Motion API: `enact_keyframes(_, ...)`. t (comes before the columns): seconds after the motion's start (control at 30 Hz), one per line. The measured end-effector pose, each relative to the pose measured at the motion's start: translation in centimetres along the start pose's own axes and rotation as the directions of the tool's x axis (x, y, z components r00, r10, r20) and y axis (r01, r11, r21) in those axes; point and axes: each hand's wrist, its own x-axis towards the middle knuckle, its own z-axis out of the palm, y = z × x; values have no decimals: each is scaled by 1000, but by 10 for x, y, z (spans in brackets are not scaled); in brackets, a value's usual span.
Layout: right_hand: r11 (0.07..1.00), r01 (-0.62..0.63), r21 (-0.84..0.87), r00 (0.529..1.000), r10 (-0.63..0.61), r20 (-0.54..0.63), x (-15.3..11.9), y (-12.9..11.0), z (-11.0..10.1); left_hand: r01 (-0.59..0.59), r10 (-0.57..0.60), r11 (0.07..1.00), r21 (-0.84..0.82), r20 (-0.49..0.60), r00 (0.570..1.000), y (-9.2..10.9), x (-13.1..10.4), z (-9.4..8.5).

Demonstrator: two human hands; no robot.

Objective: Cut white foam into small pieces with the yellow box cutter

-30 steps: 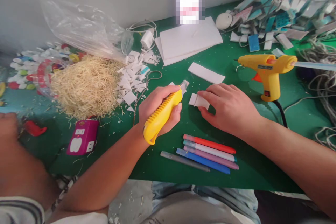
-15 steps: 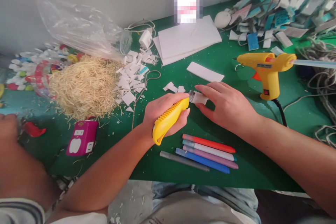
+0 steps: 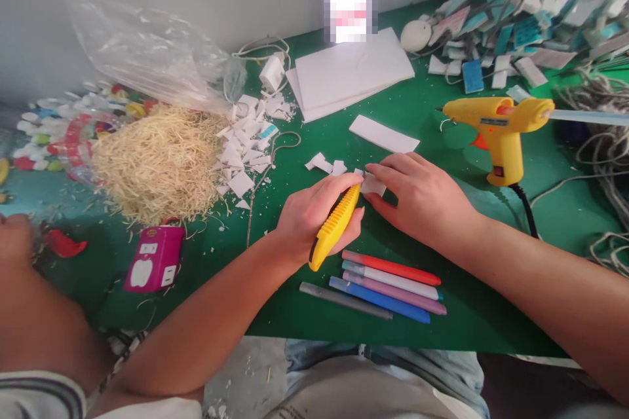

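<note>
My left hand (image 3: 314, 216) is closed round a yellow ribbed cutter (image 3: 336, 228), its front end at a small white piece (image 3: 373, 184) on the green table. The blade is hidden. My right hand (image 3: 421, 195) pinches that white piece from the right, thumb and fingertips on it. Small white scraps (image 3: 323, 163) lie just beyond my left hand. A white strip (image 3: 383, 135) rests beyond my right hand. Nearer the table's front edge are several markers (image 3: 390, 267), among them a red one, a blue one and a grey one.
A yellow glue gun (image 3: 501, 134) with its cord stands right. White sheets (image 3: 354, 75) lie at the back. Left are pale straw (image 3: 160, 163), white scraps, a purple box (image 3: 154, 258) and another person's arm (image 3: 39, 301). Cut foam pieces (image 3: 521, 26) are heaped back right.
My left hand and the yellow cutter have moved slightly right, and the cutter stands more steeply. My right hand has barely moved, still on the white piece.
</note>
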Motion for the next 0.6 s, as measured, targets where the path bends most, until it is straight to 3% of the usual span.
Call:
enact_keyframes(0.2,997,-66,-38,996,68,57,0,-2,-1,-5,4,1000,-20,-38,999,1,1,1)
enact_keyframes(0.47,998,-59,-6,996,59,61,1,-1,1,-29,14,990,-140,-111,994,-1,7,7)
enact_keyframes(0.6,996,-92,14,988,90,121,3,-2,-1,59,-75,986,-154,-105,992,-1,10,11)
